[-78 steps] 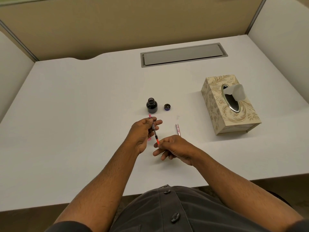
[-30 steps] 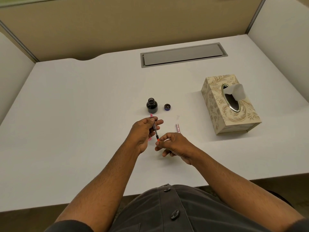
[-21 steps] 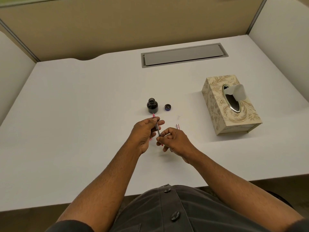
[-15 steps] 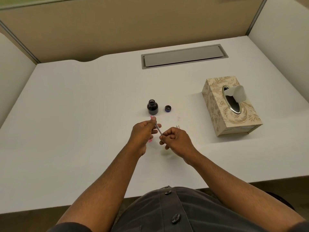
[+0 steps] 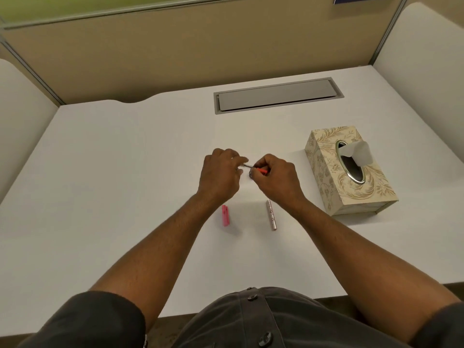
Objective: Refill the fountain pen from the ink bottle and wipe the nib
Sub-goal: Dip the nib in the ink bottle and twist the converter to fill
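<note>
**Both hands working the pen over the hidden bottle**

The left hand [image 5: 221, 172] and right hand [image 5: 273, 175] are meeting at the middle of the tabletop [image 5: 100, 172], each pinching one end of the thin pen section [image 5: 253, 168] so that it is lying nearly level between them. The left grip is grasping the grey metal end with the fingertips; the right grip is grasping the orange end, with a small dark object, too hidden to name, showing just under its fingers. Holding it at both ends is probably giving the control needed for a twist or a draw of ink.

The ink bottle is not showing; the hands are likely covering it, which would explain why they are hovering there, well away from the body.

The pink cap [image 5: 225, 216] and the pinkish barrel [image 5: 271, 214] are lying nearer the person, between the forearms, apart from each other, seemingly parked where they cannot roll into the work. The tissue box [image 5: 351, 177] is sitting to the right with a sheet standing up, within easy reach for wiping the nib, a step that looks not yet done.
</note>
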Available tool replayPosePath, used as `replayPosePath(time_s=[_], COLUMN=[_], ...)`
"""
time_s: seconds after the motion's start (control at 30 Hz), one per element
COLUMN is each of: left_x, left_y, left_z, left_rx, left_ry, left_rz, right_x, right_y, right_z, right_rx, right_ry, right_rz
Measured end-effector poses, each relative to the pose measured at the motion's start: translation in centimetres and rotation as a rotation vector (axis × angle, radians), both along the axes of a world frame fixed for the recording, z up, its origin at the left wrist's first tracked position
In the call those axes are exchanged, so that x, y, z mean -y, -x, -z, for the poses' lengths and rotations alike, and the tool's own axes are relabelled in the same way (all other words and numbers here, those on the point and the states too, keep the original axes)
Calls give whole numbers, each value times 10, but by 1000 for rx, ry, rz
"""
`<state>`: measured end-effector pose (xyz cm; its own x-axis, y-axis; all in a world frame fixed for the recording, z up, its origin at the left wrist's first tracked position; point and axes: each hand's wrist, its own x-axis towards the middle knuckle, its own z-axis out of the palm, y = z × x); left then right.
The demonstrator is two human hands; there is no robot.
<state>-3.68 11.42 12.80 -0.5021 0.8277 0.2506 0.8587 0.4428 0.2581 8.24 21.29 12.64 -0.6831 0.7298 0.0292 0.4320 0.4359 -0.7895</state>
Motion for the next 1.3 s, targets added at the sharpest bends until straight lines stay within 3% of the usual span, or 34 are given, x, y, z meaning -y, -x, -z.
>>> replayPosePath(time_s=[0.1, 0.23, 0.4, 0.93, 1.3], left_x=[-11, -21, -27, -26, -22], left_y=[16, 37, 56, 72, 67], left_z=[-7, -15, -14, 18, 31], left_rx=[63, 462, 685, 830, 755], left_ry=[36, -1, -55, -67, -39], left_rz=[49, -34, -105, -180, -230], right_x=[-12, -29, -47, -60, -54], right_y=[15, 37, 65, 108, 109], right_z=[-10, -17, -22, -9, -2], right_rx=[4, 4, 72, 243, 270], right_ry=[-83, -157, -198, -237, -227], right_rz=[-50, -111, -196, -388, -405])
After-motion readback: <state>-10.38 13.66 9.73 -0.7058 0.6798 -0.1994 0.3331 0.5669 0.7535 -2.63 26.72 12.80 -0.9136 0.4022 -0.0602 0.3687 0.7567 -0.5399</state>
